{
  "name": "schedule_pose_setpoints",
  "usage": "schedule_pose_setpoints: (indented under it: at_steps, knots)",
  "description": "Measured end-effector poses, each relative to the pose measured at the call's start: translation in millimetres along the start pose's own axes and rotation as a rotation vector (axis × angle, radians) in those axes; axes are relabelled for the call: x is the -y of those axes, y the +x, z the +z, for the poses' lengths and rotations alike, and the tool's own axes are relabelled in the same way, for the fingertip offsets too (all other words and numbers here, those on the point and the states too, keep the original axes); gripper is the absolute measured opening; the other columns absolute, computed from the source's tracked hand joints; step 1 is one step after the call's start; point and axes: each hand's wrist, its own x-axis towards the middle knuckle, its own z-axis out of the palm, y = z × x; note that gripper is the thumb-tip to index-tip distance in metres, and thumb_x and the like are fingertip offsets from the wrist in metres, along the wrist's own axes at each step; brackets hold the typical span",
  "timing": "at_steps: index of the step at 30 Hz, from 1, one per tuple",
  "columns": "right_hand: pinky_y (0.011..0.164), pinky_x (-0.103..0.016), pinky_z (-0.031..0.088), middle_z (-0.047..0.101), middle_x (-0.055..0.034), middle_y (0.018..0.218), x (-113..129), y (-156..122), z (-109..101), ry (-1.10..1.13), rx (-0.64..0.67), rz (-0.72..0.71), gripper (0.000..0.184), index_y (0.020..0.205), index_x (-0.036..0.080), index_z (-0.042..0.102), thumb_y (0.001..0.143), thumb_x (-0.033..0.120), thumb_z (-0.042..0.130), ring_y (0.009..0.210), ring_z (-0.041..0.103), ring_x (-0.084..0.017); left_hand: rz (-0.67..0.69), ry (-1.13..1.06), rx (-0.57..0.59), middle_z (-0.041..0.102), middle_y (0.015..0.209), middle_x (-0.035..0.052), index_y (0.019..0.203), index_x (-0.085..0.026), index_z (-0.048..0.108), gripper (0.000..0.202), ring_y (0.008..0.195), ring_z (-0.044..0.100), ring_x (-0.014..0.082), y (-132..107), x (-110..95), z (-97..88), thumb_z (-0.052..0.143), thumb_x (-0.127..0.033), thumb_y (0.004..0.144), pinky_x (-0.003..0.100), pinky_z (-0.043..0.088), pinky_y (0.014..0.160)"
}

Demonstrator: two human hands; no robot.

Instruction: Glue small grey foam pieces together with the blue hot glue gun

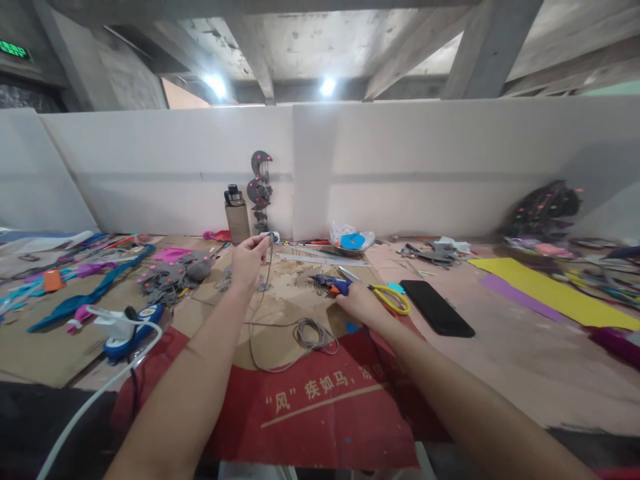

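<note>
The right hand (357, 301) is covering part of the blue tool (343, 287). The right arm (440, 380) is hiding some of the red sheet (300, 440). The bottom edge is cutting off the left arm (195, 380) and the white cord (74, 420). The dark bundle (545, 208) is looking too blurry to name.

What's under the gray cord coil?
The coil lies on a printed sheet, whose tan and red areas show around it. What the strands directly cover can't be seen.
</note>
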Motion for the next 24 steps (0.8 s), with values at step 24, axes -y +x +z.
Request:
schedule_pose_setpoints:
  at_steps: [24]
  knots:
    - [0.055,-0.025,0.043,0.057,-0.0021,0.098,90.7,-15.1,-87.2,0.994,-0.337,-0.543,0.019,0.102,0.024,0.043,0.083,0.027,0.044,0.058,0.046,-0.008,-0.293,-0.167,0.071,0.042,0.050,-0.0067,0.072,-0.012,0.061,0.026,0.040,0.032,0.0012,-0.5,13.5,2.5,0.076,-0.030,0.059,0.014,0.019,0.035]
